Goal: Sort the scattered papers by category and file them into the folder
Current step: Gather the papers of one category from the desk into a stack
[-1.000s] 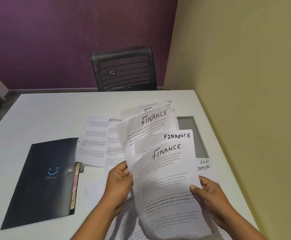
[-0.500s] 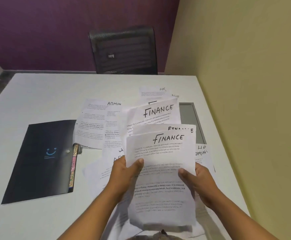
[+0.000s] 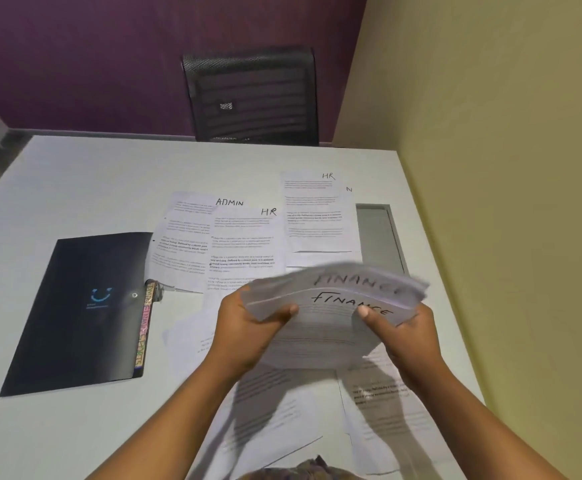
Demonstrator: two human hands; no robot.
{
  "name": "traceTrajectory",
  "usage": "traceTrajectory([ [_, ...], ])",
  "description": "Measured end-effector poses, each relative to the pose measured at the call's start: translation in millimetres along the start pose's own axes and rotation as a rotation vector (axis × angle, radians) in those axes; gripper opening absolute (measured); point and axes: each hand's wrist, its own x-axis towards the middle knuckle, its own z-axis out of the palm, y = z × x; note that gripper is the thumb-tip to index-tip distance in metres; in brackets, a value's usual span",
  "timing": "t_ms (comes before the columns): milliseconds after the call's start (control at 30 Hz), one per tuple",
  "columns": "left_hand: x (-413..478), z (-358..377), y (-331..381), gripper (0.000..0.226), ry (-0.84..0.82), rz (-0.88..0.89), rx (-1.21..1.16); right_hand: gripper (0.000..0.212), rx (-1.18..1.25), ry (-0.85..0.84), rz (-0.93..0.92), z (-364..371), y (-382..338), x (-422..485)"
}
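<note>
Both hands hold a small stack of white sheets headed FINANCE (image 3: 331, 317) above the table, tilted nearly flat and blurred. My left hand (image 3: 244, 327) grips its left edge, my right hand (image 3: 407, 330) its right edge. On the table beyond lie a sheet headed ADMIN (image 3: 185, 237), a sheet headed HR (image 3: 244, 247) overlapping it, and another HR sheet (image 3: 317, 213) further right. More printed sheets (image 3: 383, 407) lie under my forearms. The dark folder (image 3: 78, 313) with a smile logo lies closed at the left, with coloured tabs along its right edge.
The white table (image 3: 75, 174) meets a yellow wall on the right. A grey recessed panel (image 3: 378, 233) sits in the table near that wall. A black mesh chair (image 3: 251, 95) stands behind the far edge, against a purple wall.
The fanned FINANCE sheets have been gathered into one stack and tipped down from upright to nearly flat. That uncovers the ADMIN and HR sheets behind them.
</note>
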Motion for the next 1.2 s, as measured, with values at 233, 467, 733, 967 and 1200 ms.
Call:
traceTrajectory([
  [233, 3.2, 2.4, -10.1, 0.020, -0.045, -0.022, 0.117, 0.023, -0.002, -0.046, -0.039, -0.7, 4.2, -0.1],
  [467, -4.5, -4.9, 3.6, 0.026, -0.065, 0.167, 0.170, 0.026, 0.089, -0.072, -0.072, -11.6, -13.8, -6.7],
  [733, -8.1, -4.6, -18.2, 0.021, -0.035, 0.074, 0.166, 0.027, -0.001, -0.143, 0.020, -2.5, -3.5, -5.8],
  [967, -6.6, -3.2, -38.6, 0.031, 0.005, -0.046, 0.189, 0.028, -0.110, -0.169, 0.024, 4.1, 11.0, -4.0],
  [1200, -10.3, -4.1, -56.2, 0.028, 0.040, -0.098, 0.099, 0.032, -0.099, -0.098, 0.056, 9.4, 18.6, -6.7],
])
